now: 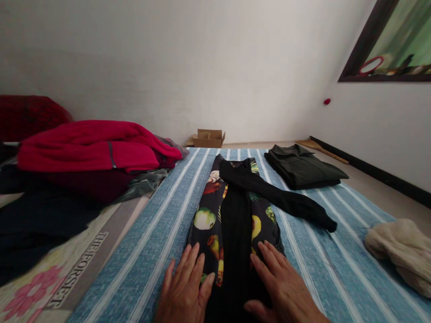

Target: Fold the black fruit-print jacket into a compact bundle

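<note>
A black long-sleeved top with a fruit print (205,220) lies partly folded in front of me, its sides turned inward. One black sleeve (286,195) sticks out to the right across the sheet, and another dark strip runs down the middle. My left hand (185,287) rests flat on the garment's near left edge, fingers spread. On the near right part lies my right hand (283,287), also flat with its fingers out. Neither hand grips the cloth. The garment's nearest end is cut off by the bottom of the view.
A blue-and-white striped sheet (158,224) covers the bed. Folded dark clothes (303,166) lie at the back right, a beige cloth (400,251) at the right edge. Left is a clothes pile topped by a pink fleece (90,146). A cardboard box (208,138) stands by the wall.
</note>
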Demonstrator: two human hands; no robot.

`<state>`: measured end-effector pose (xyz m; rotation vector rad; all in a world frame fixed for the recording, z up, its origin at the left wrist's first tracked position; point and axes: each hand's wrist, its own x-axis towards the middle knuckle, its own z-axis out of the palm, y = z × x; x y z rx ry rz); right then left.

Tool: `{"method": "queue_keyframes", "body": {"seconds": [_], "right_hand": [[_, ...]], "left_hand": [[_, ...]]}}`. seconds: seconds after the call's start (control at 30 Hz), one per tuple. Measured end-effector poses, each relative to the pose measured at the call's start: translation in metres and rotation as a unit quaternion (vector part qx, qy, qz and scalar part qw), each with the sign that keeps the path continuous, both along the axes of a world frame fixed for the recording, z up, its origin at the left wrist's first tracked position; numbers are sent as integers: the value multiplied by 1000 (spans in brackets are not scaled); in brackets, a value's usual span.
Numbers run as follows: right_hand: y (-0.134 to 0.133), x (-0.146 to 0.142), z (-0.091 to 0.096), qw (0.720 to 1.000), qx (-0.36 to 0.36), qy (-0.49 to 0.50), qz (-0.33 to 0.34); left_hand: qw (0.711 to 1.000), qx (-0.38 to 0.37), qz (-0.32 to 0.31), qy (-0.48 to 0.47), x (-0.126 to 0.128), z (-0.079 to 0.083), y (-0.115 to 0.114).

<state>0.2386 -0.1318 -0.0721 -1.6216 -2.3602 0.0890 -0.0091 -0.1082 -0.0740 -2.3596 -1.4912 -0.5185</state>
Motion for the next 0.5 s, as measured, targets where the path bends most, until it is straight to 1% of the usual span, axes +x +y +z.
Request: {"method": "queue_keyframes", "body": {"seconds": [0.1, 0.2, 0.3, 0.4, 0.5], "right_hand": [[-5, 1, -9, 999, -36, -8, 14], [-6, 2, -11, 998, -60, -14, 19], [-5, 1, -4, 996, -82, -19, 19], [-5, -1, 4, 994, -105, -36, 20], [-6, -3, 9, 994, -103, -39, 23]], "left_hand": [[1000, 4, 6, -9, 3, -3, -3], [1000, -10, 7, -21, 6, -5, -5], [999, -28, 7, -35, 7, -6, -5], [999, -29, 11, -45, 8, -6, -5], [999, -23, 5, -39, 9, -4, -5]]}}
